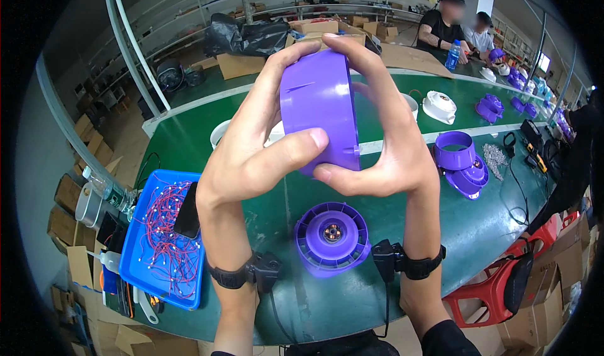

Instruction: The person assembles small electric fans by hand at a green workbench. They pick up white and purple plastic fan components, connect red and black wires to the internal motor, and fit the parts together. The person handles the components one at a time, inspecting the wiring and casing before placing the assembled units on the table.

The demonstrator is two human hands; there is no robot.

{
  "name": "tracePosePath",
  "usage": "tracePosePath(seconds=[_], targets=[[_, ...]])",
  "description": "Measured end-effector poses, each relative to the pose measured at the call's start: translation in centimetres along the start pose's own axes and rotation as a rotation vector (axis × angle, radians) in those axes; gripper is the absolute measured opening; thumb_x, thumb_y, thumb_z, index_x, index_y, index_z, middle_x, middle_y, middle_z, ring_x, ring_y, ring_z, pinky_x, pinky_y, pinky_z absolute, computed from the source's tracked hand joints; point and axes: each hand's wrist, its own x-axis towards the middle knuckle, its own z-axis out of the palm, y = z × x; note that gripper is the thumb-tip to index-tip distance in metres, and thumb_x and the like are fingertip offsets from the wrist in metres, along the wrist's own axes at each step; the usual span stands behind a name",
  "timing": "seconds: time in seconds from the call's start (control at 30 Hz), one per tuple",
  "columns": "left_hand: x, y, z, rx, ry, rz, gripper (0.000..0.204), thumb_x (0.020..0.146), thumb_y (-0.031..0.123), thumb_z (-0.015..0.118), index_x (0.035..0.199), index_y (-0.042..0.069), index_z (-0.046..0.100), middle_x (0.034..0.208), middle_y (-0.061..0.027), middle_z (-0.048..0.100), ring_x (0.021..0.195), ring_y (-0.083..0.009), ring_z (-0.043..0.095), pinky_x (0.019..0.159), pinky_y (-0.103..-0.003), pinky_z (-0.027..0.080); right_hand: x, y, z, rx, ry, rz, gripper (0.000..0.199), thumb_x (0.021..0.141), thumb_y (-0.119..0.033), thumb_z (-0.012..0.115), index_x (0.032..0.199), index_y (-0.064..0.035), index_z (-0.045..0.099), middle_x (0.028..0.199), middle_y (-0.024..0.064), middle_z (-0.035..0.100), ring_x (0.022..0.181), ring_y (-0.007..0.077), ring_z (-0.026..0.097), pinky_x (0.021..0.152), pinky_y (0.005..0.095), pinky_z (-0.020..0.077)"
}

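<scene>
Raised above the green table, a purple plastic ring-shaped housing [319,101] is held on edge between both my hands. My left hand [251,148] grips its left side, thumb across the outer wall and fingers over the top. On the right side, my right hand [393,145] closes round it, thumb at the lower edge and a finger on the top rim. Below, on the table between my forearms, lies a round purple fan base [331,236] with slots round its rim and a copper-coloured motor part at its centre.
A blue tray [129,271] of red wires with a black phone [188,214] on it stands at left. At right are another purple ring [454,158], a purple base [470,178] and a pile of screws [494,161]. Two people sit across the table beside a blue bottle [453,55].
</scene>
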Motion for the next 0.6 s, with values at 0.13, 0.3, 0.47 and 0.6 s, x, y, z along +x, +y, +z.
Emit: tracePosePath(seconds=[0.13, 0.3, 0.47, 0.6], targets=[[-0.1, -0.3, 0.0, -0.006, -0.008, 0.004, 0.080, 0.083, 0.019, 0.065, 0.150, -0.004, 0.028, 0.143, -0.0179, 0.043, 0.135, -0.0272, 0.043, 0.114, -0.040, 0.032, -0.2, 0.0, 0.1, 0.007, -0.002, 0.005, 0.108, 0.059, -0.030, 0.083, 0.151, -0.0029, 0.034, 0.147, 0.0177, 0.044, 0.136, 0.0322, 0.046, 0.109, 0.0477, 0.0406], [-0.1, -0.2, -0.2, -0.017, -0.010, -0.021, 0.083, 0.084, 0.021, 0.070, 0.150, -0.003, 0.027, 0.142, -0.0173, 0.044, 0.134, -0.0256, 0.044, 0.112, -0.039, 0.034, -0.2, 0.1, -0.1, 0.042, -0.007, 0.027, 0.107, 0.059, -0.029, 0.083, 0.151, -0.0032, 0.034, 0.148, 0.0172, 0.043, 0.136, 0.0316, 0.046, 0.110, 0.0475, 0.0392], [0.0, -0.7, 0.3, 0.010, 0.034, -0.064, 0.093, 0.083, 0.029, 0.080, 0.152, -0.001, 0.025, 0.143, -0.0178, 0.044, 0.133, -0.0245, 0.045, 0.110, -0.039, 0.037, -0.1, -0.6, 0.6, -0.010, -0.018, 0.093, 0.108, 0.060, -0.028, 0.083, 0.152, -0.0028, 0.033, 0.149, 0.0167, 0.043, 0.135, 0.0321, 0.046, 0.110, 0.0476, 0.0383], [-0.2, -1.1, -0.8, -0.115, 0.019, -0.155, 0.096, 0.082, 0.032, 0.081, 0.152, 0.000, 0.024, 0.141, -0.0181, 0.047, 0.128, -0.0259, 0.050, 0.107, -0.040, 0.041, -0.3, -0.4, -0.3, 0.088, -0.109, 0.054, 0.108, 0.063, -0.028, 0.083, 0.154, -0.0030, 0.030, 0.153, 0.0178, 0.038, 0.140, 0.0330, 0.041, 0.114, 0.0482, 0.0336]])
